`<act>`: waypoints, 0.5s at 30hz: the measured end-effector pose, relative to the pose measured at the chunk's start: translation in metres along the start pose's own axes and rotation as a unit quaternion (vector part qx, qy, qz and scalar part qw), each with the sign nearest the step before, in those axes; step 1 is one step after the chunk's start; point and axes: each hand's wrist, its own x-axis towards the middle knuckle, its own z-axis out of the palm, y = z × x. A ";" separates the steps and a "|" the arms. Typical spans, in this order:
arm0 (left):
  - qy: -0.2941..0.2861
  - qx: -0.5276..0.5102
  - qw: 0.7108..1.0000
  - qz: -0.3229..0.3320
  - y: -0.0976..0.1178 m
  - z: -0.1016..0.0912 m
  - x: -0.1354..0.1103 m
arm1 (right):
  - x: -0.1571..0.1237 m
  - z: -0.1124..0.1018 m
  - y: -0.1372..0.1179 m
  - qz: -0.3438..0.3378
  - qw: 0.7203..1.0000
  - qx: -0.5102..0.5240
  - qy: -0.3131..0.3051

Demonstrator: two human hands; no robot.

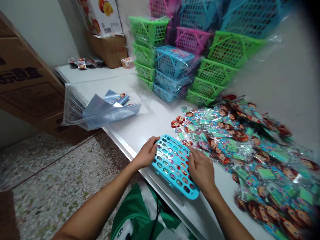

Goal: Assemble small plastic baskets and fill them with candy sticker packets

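Note:
A light-blue plastic basket point(172, 160) with an oval-holed lid rests at the table's front edge. Colourful contents show dimly through its holes. My left hand point(147, 152) grips the basket's left end, fingers curled at the rim. On the opposite long side, my right hand point(201, 168) is closed around the edge, with its fingertips partly hidden. Just beyond my right hand lies a wide heap of small clear packets point(225, 133) with cartoon-girl heads and green parts.
Stacked wrapped baskets point(175, 61) in green, blue and pink stand against the wall. A clear plastic bin point(75, 115) holding blue-grey sheets overhangs the table's left edge. Brown cartons point(27, 83) stand on the left, and a fruit-printed box point(102, 18) sits at the back.

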 end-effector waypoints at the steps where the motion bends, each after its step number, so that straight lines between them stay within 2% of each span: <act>1: -0.004 0.020 1.000 -0.007 0.004 -0.001 0.005 | -0.001 0.000 0.000 -0.001 1.000 -0.002 -0.002; 6: 0.011 0.112 0.993 -0.035 0.021 0.006 0.019 | 0.000 -0.001 -0.001 -0.005 1.000 0.000 -0.008; 8: 0.013 0.121 0.992 -0.018 0.020 0.008 0.019 | 0.000 -0.001 0.000 -0.010 1.000 0.012 -0.007; 12: -0.038 0.040 0.998 0.023 0.013 0.006 0.022 | 0.000 -0.001 0.000 -0.013 1.000 0.027 0.000; 15: -0.059 -0.042 0.997 -0.023 0.008 0.001 0.028 | 0.000 -0.002 0.000 -0.008 0.999 0.038 -0.006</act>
